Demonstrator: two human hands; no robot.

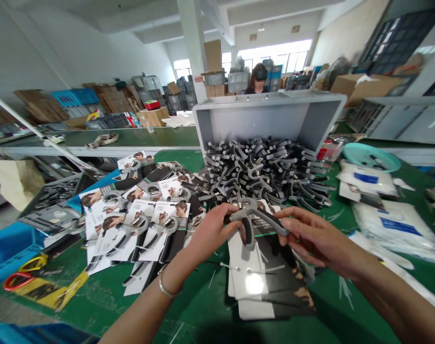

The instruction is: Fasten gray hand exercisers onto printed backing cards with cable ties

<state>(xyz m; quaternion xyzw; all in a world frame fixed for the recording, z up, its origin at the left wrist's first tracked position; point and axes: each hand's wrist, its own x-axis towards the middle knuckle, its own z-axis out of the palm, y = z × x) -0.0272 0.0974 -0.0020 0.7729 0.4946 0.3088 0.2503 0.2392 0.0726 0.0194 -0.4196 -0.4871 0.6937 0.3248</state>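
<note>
Between both hands, above a stack of printed cards (pixel 255 294), is a grey and black hand grip strengthener (pixel 251 215). My left hand (pixel 213 227) closes on its left side, thumb and fingers together. The end of the right handle is pinched by my right hand (pixel 310 234). Beneath it, the cards lie overlapped, with thin plastic ties across the top one. Left of my hands, several grip strengtheners attached to cards (pixel 163 227) lie piled over each other. A heap of loose grip strengtheners (pixel 263 167) spills out of a tipped grey crate (pixel 260 117) straight ahead.
Yellow- and red-handled scissors (pixel 27 272) lie at the left table edge, beside a blue crate (pixel 9 248). On the right are plastic-wrapped white packs (pixel 399 229) and a turquoise basin (pixel 371 155). Loose ties lie about the green table (pixel 203 306). Beyond the crate is a person (pixel 256 88).
</note>
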